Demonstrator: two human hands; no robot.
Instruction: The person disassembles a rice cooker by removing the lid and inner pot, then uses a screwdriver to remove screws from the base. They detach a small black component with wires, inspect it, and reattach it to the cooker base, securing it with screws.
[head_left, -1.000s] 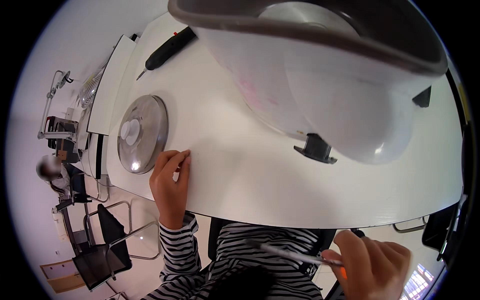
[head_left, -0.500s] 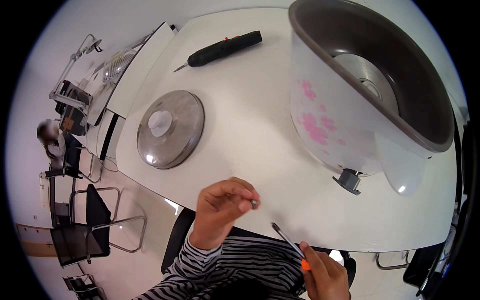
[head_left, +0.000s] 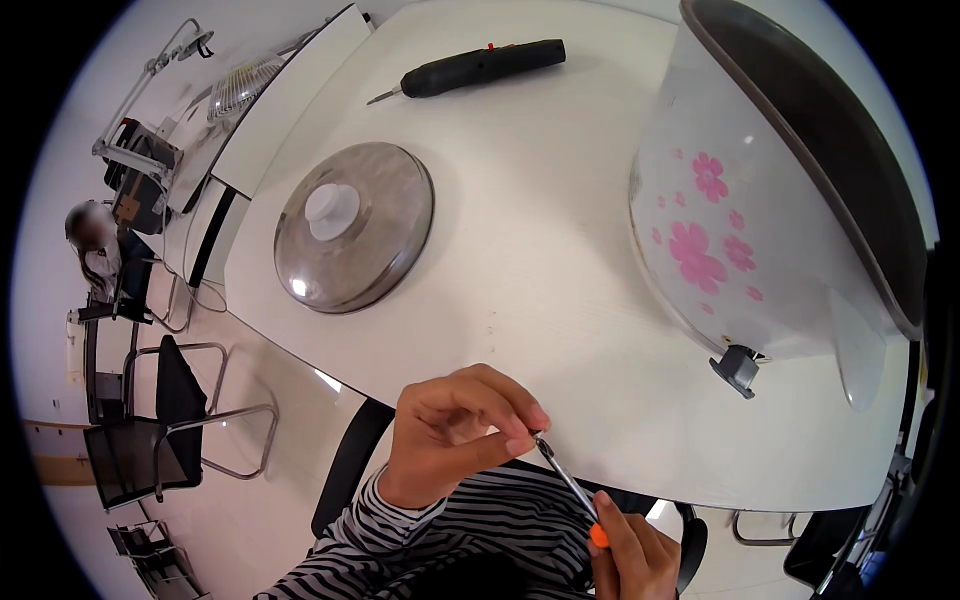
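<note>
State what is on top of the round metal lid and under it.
On top of the metal lid is a pale knob. The lid's underside and the tabletop directly beneath are covered, so anything there cannot be seen.

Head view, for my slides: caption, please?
Right hand holding a slim, orange-collared metal screwdriver, its tip at the left hand.

The right grip (head_left: 640, 552) hides much of the screwdriver (head_left: 570, 485), and the top edge crops the pot (head_left: 765, 200).
</note>
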